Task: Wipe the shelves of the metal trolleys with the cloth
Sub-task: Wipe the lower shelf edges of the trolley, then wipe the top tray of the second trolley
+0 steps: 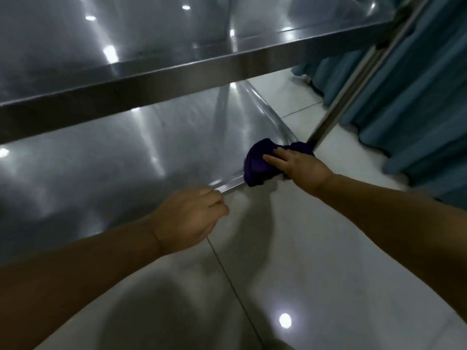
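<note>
Our right grip lies flat, fingers straight, pressing the purple cloth onto the lower shelf at its front corner. Soft and light, it should bunch, so keep the palm spread on it. Left grip curls at the rim; clamped or not, we can't tell.

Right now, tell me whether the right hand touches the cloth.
Touching. The head view shows the right hand pressing flat on the purple cloth.
</note>
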### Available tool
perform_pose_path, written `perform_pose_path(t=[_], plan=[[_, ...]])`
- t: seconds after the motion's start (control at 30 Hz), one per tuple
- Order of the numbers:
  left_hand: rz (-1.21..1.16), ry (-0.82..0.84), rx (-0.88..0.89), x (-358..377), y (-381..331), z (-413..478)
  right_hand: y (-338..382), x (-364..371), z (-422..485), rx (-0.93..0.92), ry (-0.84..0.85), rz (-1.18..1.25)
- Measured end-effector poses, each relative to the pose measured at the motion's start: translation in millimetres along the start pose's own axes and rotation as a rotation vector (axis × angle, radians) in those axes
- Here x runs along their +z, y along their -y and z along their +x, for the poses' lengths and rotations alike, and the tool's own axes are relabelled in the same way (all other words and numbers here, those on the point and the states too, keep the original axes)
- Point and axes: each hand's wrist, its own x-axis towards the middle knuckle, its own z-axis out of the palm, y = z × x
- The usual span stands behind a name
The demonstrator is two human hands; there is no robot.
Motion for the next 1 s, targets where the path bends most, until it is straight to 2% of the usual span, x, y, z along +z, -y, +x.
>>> perform_pose_path(t=[0.13, 0.27, 0.33, 0.43, 0.5, 0.57, 0.67, 0.77, 0.87, 1.0], plan=[[-0.119, 0.073, -0.053, -31, -22, 35, 8, -42, -31, 0.071, -0.012, 0.125], [-0.114, 0.128, -0.01, -81, -47, 55, 23, -93, -85, 0.189, -0.063, 0.415], [-0.105, 0.13, -0.044, -109, -61, 65, 31, -118, -111, 0.238, -0.106, 0.535], [-0.167, 0.173, -0.305, -162, -93, 89, 39, -167, -150, 0.346, -0.182, 0.723], [-0.304, 0.264, -0.572, -198, -114, 107, 39, -206, -173, 0.416, -0.216, 0.806], [-0.427, 0.288, -0.725, -238, -133, 127, 38, -251, -197, 0.435, -0.264, 0.871], [-0.796, 0.176, -0.912, -309, -163, 160, 32, -322, -225, 0.391, -0.333, 0.859], [-1.176, -0.079, -1.098, -391, -192, 198, 25, -400, -244, 0.425, -0.431, 0.801], [-1.236, -0.225, -1.191, -475, -208, 228, 18, -484, -258, 0.415, -0.466, 0.858], [-1.252, -0.331, -1.281, -577, -219, 244, 15, -596, -266, 0.355, -0.325, 1.14]])
